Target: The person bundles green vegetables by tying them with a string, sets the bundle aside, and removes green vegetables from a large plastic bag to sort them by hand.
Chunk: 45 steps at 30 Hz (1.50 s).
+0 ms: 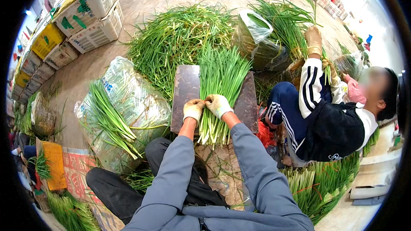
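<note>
**Two-Handed Pinch Grip, Hands Side by Side**

Left hand [194, 109], in a pale glove: fingertips closed on the left edge of a long green leafy bundle with pale stem ends [221, 75]. Right hand [218, 105], in a matching glove: curled over the bundle and closed on it, just beside the left hand.

Bundle position: flat on a dark brown rectangular board [185, 86], pale ends over the near edge, leaf tips past the far edge.

Beyond the board: large loose heap of green and yellowed leaves [177, 38]. Left of the board: crinkled clear plastic sheeting [147, 102], with a smaller green bundle [112, 117] on top. Right: seated person in a black-and-white jacket [336, 130]. Far left: stacked white and yellow plastic crates [97, 30].
</note>
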Each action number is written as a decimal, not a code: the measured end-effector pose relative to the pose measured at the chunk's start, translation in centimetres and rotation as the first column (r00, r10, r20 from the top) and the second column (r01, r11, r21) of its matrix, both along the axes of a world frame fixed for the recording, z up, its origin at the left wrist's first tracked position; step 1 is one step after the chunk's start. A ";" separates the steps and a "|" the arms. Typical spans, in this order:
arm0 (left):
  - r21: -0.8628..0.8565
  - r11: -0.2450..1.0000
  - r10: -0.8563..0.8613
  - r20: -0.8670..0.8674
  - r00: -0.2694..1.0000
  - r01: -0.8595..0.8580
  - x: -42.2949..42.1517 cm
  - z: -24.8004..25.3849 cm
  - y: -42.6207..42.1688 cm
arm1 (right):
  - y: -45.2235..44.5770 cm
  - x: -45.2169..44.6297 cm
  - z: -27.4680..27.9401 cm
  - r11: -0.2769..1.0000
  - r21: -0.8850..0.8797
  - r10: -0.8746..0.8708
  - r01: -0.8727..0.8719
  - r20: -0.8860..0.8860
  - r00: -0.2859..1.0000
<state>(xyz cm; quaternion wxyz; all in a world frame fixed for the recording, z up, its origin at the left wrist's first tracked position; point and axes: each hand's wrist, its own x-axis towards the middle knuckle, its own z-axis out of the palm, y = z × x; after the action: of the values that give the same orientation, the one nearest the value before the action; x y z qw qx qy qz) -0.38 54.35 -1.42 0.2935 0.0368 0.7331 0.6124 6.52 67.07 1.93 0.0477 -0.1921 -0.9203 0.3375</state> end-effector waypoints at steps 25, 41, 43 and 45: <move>0.251 0.968 -0.052 0.299 0.953 -0.026 -0.8 -2.6 -0.4 | 0.5 0.5 0.3 0.984 -0.175 0.031 -0.040 -0.056 0.998; 0.188 0.982 -0.020 0.198 0.980 -0.017 -0.2 -1.3 -0.1 | -0.7 -0.2 0.2 0.998 0.062 -0.014 0.013 0.016 1.000; 0.120 0.991 -0.074 0.109 0.991 0.061 -0.5 -1.4 0.0 | -0.6 0.0 0.0 0.998 0.059 -0.015 0.016 -0.010 1.000; 0.024 0.988 -0.151 -0.023 0.988 0.151 -0.5 -1.8 -0.3 | -0.5 -0.1 -0.3 0.999 0.050 -0.001 0.002 -0.037 0.999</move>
<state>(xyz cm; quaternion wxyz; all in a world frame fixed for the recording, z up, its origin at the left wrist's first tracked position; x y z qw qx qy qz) -0.91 54.07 -3.26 0.3309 0.1023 0.7233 0.5974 6.44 66.58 1.59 0.0697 -0.1853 -0.9273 0.3178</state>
